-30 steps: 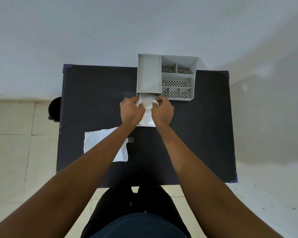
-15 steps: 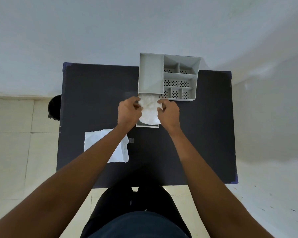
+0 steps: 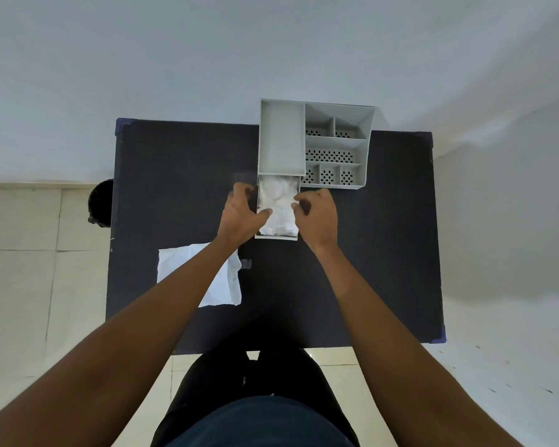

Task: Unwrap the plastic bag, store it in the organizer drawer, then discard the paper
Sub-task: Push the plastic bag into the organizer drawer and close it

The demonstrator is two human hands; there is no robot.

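A crumpled white plastic bag (image 3: 278, 204) lies in the pulled-out drawer (image 3: 276, 237) of the grey organizer (image 3: 282, 140) at the table's far side. My left hand (image 3: 241, 211) straddles the drawer's left wall, with its fingers outside and its thumb on the bag. At the drawer's right wall, my right hand (image 3: 318, 216) has its fingers curled and its fingertips on the bag's edge. The white paper (image 3: 175, 266) lies flat on the black table (image 3: 175, 175) near the left, partly hidden under my left forearm.
A black bin (image 3: 102, 201) stands on the tiled floor just beyond the table's left edge. The organizer's right half has several perforated open compartments (image 3: 329, 154). A small clear scrap (image 3: 246, 263) lies beside the paper. A white wall runs behind the table.
The drawer has slid further out toward me with the bag inside. My hands have moved apart from on top of the bag to the drawer's two sides.
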